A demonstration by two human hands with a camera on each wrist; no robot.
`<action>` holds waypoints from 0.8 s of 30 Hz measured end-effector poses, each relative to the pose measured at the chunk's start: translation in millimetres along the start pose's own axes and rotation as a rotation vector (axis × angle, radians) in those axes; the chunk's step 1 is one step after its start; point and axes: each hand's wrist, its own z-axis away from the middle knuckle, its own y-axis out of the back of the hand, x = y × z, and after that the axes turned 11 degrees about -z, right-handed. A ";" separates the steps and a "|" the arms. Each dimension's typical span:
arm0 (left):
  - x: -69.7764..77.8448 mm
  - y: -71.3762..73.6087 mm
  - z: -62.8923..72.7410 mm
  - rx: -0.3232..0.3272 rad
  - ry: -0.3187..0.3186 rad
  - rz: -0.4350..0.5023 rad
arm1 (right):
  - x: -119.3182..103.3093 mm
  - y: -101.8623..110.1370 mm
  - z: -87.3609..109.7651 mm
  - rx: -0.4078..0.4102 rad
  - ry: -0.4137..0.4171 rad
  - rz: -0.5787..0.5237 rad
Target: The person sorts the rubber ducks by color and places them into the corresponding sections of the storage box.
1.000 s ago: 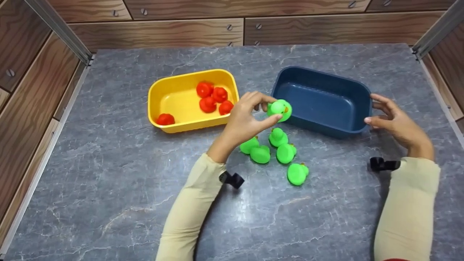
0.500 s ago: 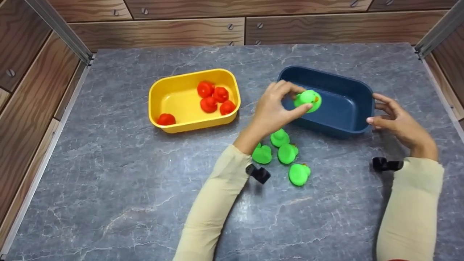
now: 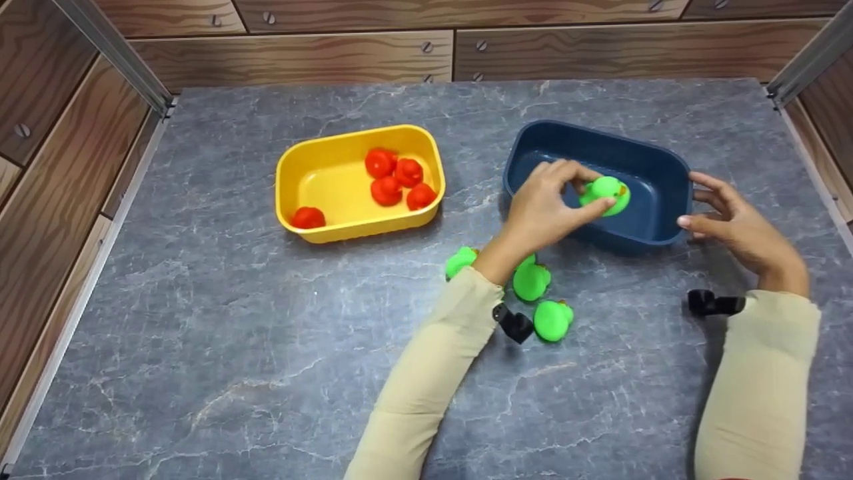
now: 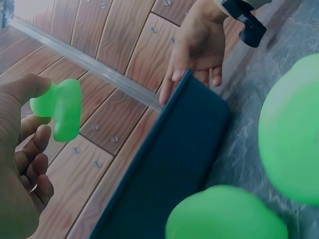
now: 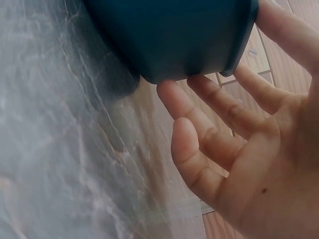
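Observation:
My left hand (image 3: 543, 207) pinches a green rubber duck (image 3: 606, 197) between thumb and fingers. In the head view it appears over the inside of the dark blue bin (image 3: 666, 235); the left wrist view shows the duck (image 4: 67, 109) held up above the rim. On the bin's right end, my right hand (image 3: 750, 230) rests spread fingertips against the outside. The right wrist view has those fingers (image 5: 214, 142) lightly bent, touching the wall. More green rubber ducks lie on the table before the bin, such as one duck (image 3: 552, 321) nearest me; the left forearm partly covers the group.
A yellow bin (image 3: 320, 235) stands left of the blue one, with several red rubber ducks (image 3: 386, 191) inside. Grey marbled tabletop (image 3: 220, 333) lies under everything. Wood-patterned panels (image 3: 286, 60) and metal rails border the back and sides.
My left hand has carried the green rubber duck rightward, from the blue bin's left edge to over its inside. The right hand has stayed at the bin's right end.

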 end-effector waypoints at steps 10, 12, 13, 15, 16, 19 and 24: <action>1.9 -18.2 -9.0 -0.049 0.095 -0.025 | 1.8 1.3 -0.5 -0.006 0.016 -0.119; 2.2 -18.9 -9.9 -0.060 0.104 -0.034 | 1.5 1.8 -0.4 -0.002 0.012 -0.128; 2.1 -18.9 -10.3 -0.065 0.110 -0.036 | 1.3 1.8 -0.7 0.008 0.005 -0.117; 1.9 -18.5 -11.5 -0.071 0.124 -0.042 | 0.6 1.2 -1.3 0.023 -0.008 -0.091; 1.6 -18.1 -12.2 -0.074 0.134 -0.043 | 0.5 1.0 -1.4 0.021 -0.010 -0.099; 1.0 -16.1 -14.9 -0.084 0.163 -0.051 | 1.0 0.7 -1.3 0.000 -0.002 -0.159; 0.1 -11.3 -19.3 -0.115 0.201 -0.079 | 1.0 0.6 -0.8 -0.011 -0.001 -0.176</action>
